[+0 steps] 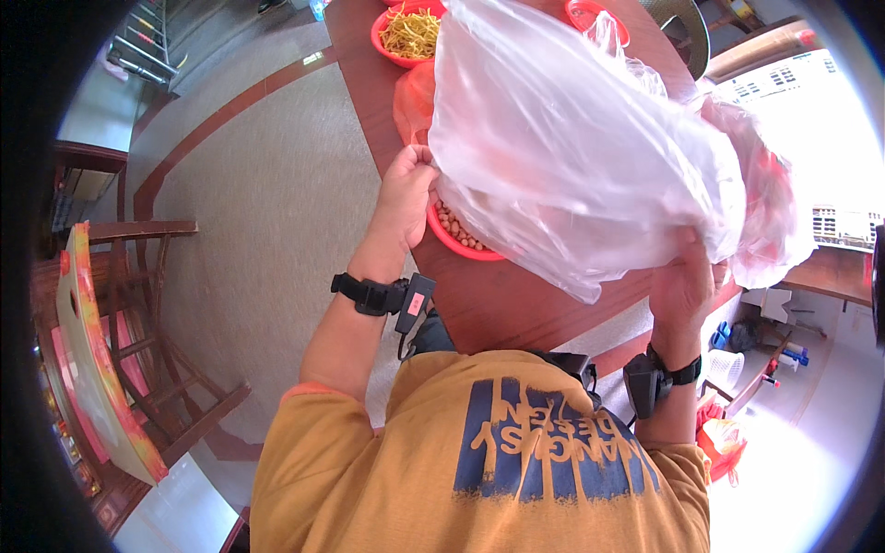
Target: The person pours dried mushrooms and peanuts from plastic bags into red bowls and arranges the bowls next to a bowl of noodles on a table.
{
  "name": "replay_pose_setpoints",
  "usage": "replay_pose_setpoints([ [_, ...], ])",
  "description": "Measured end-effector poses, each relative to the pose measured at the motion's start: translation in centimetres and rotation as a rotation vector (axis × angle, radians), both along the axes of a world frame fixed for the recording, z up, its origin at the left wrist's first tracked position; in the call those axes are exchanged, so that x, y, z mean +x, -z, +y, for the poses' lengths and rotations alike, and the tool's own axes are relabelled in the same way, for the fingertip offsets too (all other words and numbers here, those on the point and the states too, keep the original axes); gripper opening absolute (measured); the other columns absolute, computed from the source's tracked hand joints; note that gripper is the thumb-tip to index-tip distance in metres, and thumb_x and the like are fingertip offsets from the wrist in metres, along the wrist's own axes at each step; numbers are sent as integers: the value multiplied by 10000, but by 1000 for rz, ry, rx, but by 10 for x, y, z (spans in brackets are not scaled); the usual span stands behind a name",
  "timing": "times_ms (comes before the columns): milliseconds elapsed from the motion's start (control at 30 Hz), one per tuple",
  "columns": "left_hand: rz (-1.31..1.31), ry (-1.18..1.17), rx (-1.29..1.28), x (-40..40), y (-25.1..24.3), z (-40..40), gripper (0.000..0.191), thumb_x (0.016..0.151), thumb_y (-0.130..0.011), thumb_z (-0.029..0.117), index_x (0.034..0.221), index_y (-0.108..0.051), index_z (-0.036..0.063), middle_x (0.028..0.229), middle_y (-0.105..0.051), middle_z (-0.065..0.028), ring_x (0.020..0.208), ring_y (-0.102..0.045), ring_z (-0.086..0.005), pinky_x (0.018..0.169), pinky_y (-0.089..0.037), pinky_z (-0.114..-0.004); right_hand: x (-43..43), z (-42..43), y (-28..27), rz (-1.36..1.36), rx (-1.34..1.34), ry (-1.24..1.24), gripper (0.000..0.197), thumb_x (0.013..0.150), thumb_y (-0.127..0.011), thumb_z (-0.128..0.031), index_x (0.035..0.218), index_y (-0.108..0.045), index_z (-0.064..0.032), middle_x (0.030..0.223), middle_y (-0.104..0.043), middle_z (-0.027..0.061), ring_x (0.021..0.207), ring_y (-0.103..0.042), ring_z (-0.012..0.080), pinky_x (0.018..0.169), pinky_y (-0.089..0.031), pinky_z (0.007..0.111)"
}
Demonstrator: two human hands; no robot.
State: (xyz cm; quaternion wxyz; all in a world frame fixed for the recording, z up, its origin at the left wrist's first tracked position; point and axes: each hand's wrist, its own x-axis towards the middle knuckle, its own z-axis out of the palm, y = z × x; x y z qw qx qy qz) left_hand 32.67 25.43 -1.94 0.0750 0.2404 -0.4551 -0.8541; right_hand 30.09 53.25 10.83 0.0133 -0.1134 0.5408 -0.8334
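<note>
A large translucent plastic bag (581, 145) is stretched between my two hands above the wooden table (498, 297). My left hand (408, 193) pinches its left edge between thumb and fingers. On the other side my right hand (681, 283) grips the bag's lower right part, its fingers partly behind the film. Below the bag, a red plastic bowl (464, 249) holds small brown nuts or beans (453, 225); most of it is covered. An orange-red plastic bag (415, 104) lies just beyond my left hand.
Farther back, a red bowl (379, 47) is filled with yellowish strips (409, 33). A red lid or dish (577, 14) and a crumpled clear bag (608, 34) lie beyond the big bag. More pinkish plastic bags (767, 200) bulge at the right. A wooden chair (159, 332) stands left.
</note>
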Motion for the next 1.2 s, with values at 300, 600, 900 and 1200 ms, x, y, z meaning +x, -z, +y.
replay_pose_setpoints([
  [300, -18, 47, 16, 5, 1, 11, 192, 828, -487, 12, 1019, -504, 23, 954, -577, -41, 858, -551, -114, 784, -463, -264, -2, 98, 54, -426, 160, -384, 985, 633, -594, -646, 1286, -397, 64, 1238, -523, 158, 1115, -522, 250, 969, -400, 381],
  [600, 196, 128, -586, 20, -6, 28, 234, 850, -500, 5, 1076, -559, -1, 994, -633, -56, 917, -590, -149, 805, -471, -282, -25, -3, -15, -50, 429, -445, 963, 662, -633, -650, 1323, -386, 5, 1294, -471, 139, 1163, -478, 225, 964, -382, 341],
  [900, -4, 97, -249, 33, 4, 29, 76, 857, -526, 4, 929, -529, 28, 908, -585, -18, 840, -549, -98, 785, -459, -244, 4, -41, -22, 521, 932, -881, 219, 657, -587, -11, 874, -606, -31, 735, -555, 104, 768, -549, 324, 717, -438, 398],
  [1200, -79, 105, -97, 32, 0, 13, 71, 896, -477, 69, 962, -476, 42, 891, -560, -33, 784, -546, -67, 677, -468, -209, 6, -19, -32, 400, 822, -1104, 144, 643, -602, -35, 786, -608, -41, 940, -595, 97, 875, -561, 300, 789, -439, 386],
])
